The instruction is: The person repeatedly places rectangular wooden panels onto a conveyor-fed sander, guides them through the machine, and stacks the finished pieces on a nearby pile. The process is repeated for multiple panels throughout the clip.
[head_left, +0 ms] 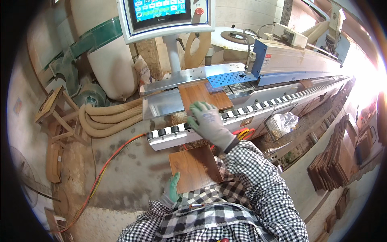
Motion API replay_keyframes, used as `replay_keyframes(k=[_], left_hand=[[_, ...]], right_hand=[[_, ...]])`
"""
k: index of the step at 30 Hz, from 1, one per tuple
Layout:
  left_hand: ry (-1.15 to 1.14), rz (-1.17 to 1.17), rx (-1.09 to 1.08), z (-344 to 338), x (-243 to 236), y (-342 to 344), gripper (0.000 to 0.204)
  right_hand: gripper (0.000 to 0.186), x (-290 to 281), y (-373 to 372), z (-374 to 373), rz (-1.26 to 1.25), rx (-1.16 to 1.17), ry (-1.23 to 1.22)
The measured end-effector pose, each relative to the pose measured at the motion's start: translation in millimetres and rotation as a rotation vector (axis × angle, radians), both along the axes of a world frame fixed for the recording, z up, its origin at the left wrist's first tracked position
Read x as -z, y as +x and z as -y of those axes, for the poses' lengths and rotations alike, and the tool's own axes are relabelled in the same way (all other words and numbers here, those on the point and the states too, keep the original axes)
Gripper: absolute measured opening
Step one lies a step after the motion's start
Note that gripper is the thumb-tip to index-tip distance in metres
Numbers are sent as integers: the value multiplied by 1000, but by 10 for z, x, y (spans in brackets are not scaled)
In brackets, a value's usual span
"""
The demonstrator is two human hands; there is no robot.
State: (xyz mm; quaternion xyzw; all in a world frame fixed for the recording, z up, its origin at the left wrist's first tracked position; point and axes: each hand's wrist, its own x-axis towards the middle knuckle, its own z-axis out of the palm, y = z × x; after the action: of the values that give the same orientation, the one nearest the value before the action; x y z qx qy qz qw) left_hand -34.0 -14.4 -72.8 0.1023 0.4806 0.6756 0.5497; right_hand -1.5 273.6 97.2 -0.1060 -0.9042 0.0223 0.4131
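Note:
In my left hand (172, 192), gloved in grey and green, is a square brown wooden panel (195, 167), held in front of my body. The thumb lies over its left edge, while the other fingers are hidden beneath. My right hand (207, 119), in a matching glove, reaches forward over the roller rail with its fingers stretched out. Those fingertips touch the near left part of a second wooden panel (203, 94). This panel lies flat on the machine's infeed, partly under a blue perforated plate (229, 78).
A roller rail (258, 108) runs along the machine to the right. Above stands a control screen (159, 8) with a red button (198, 11). Stacked panels (334, 155) lean at the right. Ribbed hoses (109, 121) and a wooden stool (58, 111) are at the left; a red air hose (111, 163) crosses the floor.

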Motion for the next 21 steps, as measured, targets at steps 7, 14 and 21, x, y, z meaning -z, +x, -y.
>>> replay_keyframes(k=[7,14,21], left_hand=[[64,-619,56,63,-266,75,50],[19,3,-25,37,27,1,56],[20,30,-49,38,-56,48,57]], right_hand=[[24,211,-289,-62,224,117,-56],[25,297,-347,-48,190,134,-32],[27,238,-285,-42,245,180,-58]])
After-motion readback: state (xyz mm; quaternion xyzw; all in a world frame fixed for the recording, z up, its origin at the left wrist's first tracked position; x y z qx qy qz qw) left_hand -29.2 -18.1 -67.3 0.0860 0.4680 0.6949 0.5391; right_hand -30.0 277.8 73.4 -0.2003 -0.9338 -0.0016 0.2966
